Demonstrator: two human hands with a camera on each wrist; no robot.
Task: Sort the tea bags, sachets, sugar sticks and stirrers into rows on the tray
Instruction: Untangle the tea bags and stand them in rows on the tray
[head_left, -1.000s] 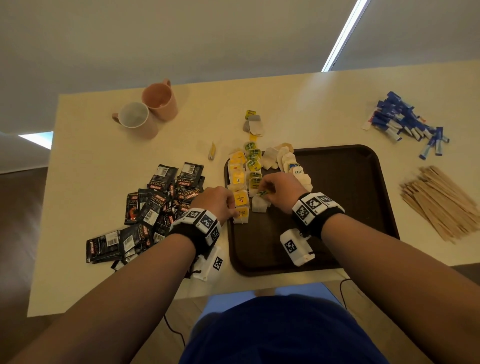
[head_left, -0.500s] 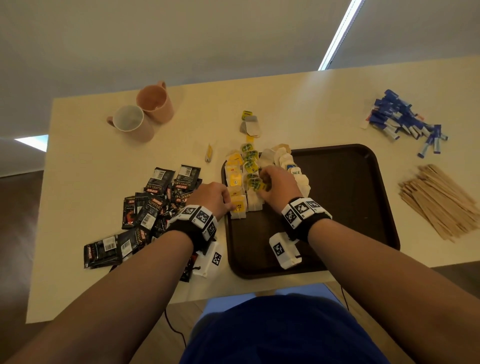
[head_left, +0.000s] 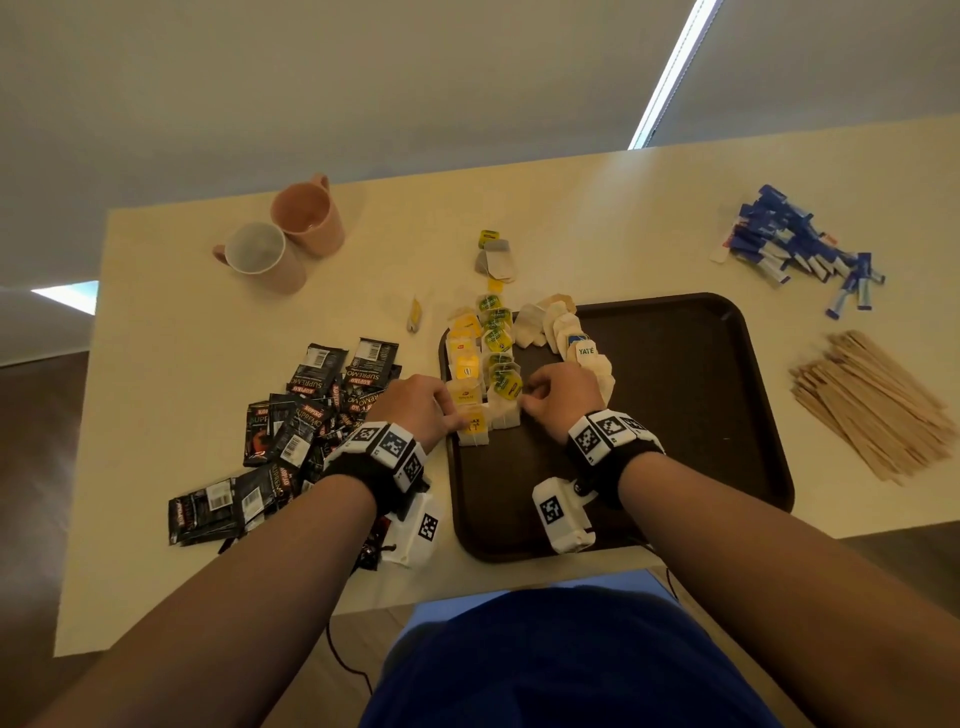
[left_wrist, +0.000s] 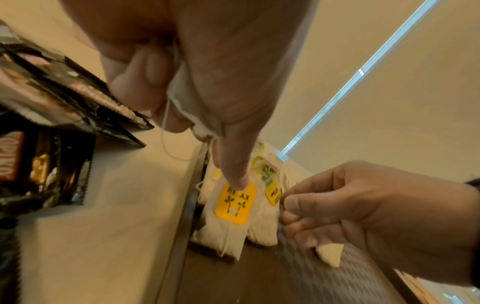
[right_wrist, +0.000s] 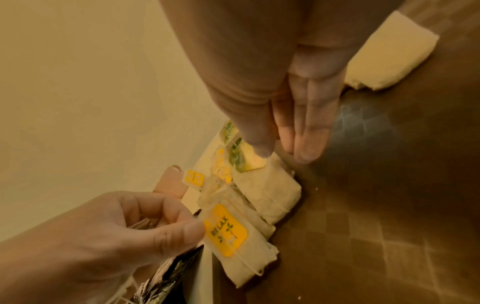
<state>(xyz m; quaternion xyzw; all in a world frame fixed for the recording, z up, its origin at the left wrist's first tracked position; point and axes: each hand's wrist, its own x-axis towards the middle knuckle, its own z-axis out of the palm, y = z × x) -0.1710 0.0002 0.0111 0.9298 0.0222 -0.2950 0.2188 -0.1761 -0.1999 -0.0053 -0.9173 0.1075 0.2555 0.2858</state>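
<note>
The nearest tea bag (head_left: 474, 427) lies flat on the tray (head_left: 675, 415), long axis near-to-far (yellow tag up). Left hand (head_left: 418, 405) grip: thumb presses its tag, fingers curled round another bag. Right hand (head_left: 561, 395) grip: loosely curled; contents cannot be told.

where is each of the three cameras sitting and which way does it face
Head: worn on the head, looking forward and down at the dark brown plastic tray and beige table; both forearms show.
Left wrist: looks along the left hand at the yellow-tagged "RELAX" tea bag.
Right wrist: looks along the right hand at the tea bag rows.
Both wrist views share that RELAX tea bag, and each shows the opposite hand.
</note>
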